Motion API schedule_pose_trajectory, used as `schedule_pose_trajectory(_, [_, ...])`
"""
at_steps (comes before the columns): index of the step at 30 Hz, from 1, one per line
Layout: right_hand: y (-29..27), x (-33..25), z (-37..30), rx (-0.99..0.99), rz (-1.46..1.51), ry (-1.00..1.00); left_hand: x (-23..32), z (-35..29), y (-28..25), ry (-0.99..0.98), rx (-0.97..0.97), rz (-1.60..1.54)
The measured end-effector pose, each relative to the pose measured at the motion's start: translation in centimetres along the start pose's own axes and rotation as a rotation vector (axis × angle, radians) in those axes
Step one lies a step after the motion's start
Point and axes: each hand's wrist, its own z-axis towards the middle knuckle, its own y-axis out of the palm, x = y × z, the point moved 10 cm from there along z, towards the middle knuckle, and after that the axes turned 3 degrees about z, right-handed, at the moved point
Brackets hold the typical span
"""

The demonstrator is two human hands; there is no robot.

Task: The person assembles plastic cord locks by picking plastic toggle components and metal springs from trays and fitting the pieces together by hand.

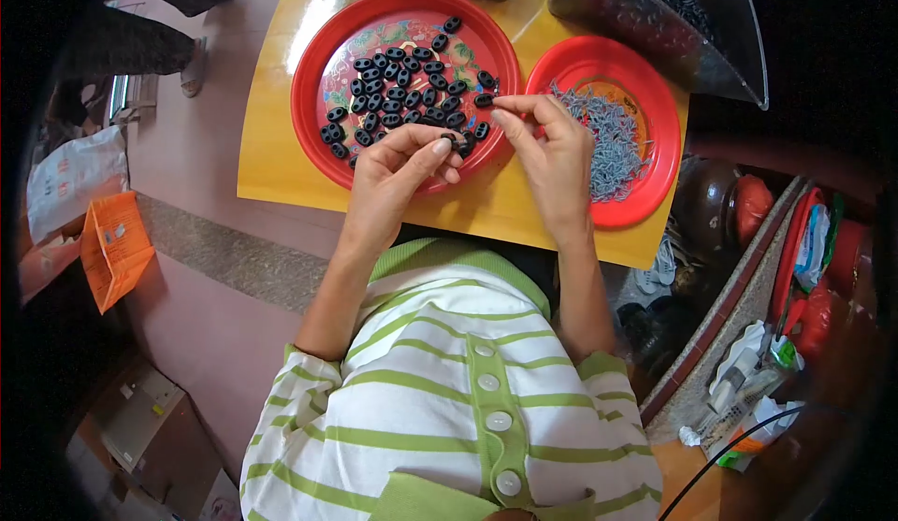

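Note:
Many small black oval pieces with two holes (393, 94) lie loose on a large red tray (309, 44) with a printed floral bottom. Over the tray's near right rim, my left hand (398, 166) is closed, pinching one black two-hole piece (456, 143) between thumb and fingers. My right hand (552, 147) is closed too, thumb and forefinger pressed together at the tray's right rim, right beside another black piece. Whatever lies between those fingertips is too small to make out. To its right, a red plate (666, 147) bears a heap of small grey metal screws (608, 151).
Both dishes stand on a yellow tabletop (281, 161). Clear plastic bins (655, 7) of small dark parts stand along its far edge. Another person's legs (140, 39) show at the far left. An orange bag (116, 250) lies left; bags and bowls crowd a ledge (720, 306) at right.

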Motion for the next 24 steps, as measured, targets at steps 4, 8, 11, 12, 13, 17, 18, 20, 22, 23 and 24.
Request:
schedule_pose_trajectory(4, [0.4,-2.6,1.3,0.048,-0.530,-0.359,-0.4,0.0,0.5,0.033,-0.065,0.045])
schedule_pose_trajectory(8, [1.9,-2.5,2.0,-0.017,-0.755,-0.372,-0.6,0.0,0.3,0.024,-0.068,0.034])
schedule_pose_trajectory(11, [2.6,-2.4,2.4,-0.054,-0.834,-0.363,-0.7,0.0,0.2,0.016,-0.072,0.005])
schedule_pose_trajectory(12, [2.8,-2.4,2.4,-0.064,-0.874,-0.353,-0.8,0.0,0.4,0.008,-0.087,-0.009])
schedule_pose_trajectory(13, [2.8,-2.4,2.4,-0.066,-0.879,-0.354,-0.7,0.1,0.4,0.009,-0.087,-0.014])
schedule_pose_trajectory(17, [3.2,-2.5,2.4,-0.092,-0.916,-0.349,-0.7,0.1,0.2,0.007,-0.085,-0.022])
schedule_pose_trajectory(18, [3.2,-2.5,2.5,-0.093,-0.904,-0.339,-0.6,0.0,0.3,0.009,-0.087,-0.029])
schedule_pose_trajectory(20, [3.2,-2.6,2.5,-0.096,-0.886,-0.345,-0.6,0.0,0.3,0.014,-0.086,-0.032])
schedule_pose_trajectory(22, [3.0,-2.6,2.4,-0.096,-0.866,-0.350,-0.5,0.0,0.3,0.020,-0.086,-0.032])
schedule_pose_trajectory(23, [2.9,-2.6,2.3,-0.100,-0.837,-0.360,-0.5,0.0,0.3,0.016,-0.083,-0.022])
schedule_pose_trajectory(24, [2.9,-2.7,2.2,-0.105,-0.807,-0.372,-0.5,0.0,0.2,0.013,-0.078,-0.012])
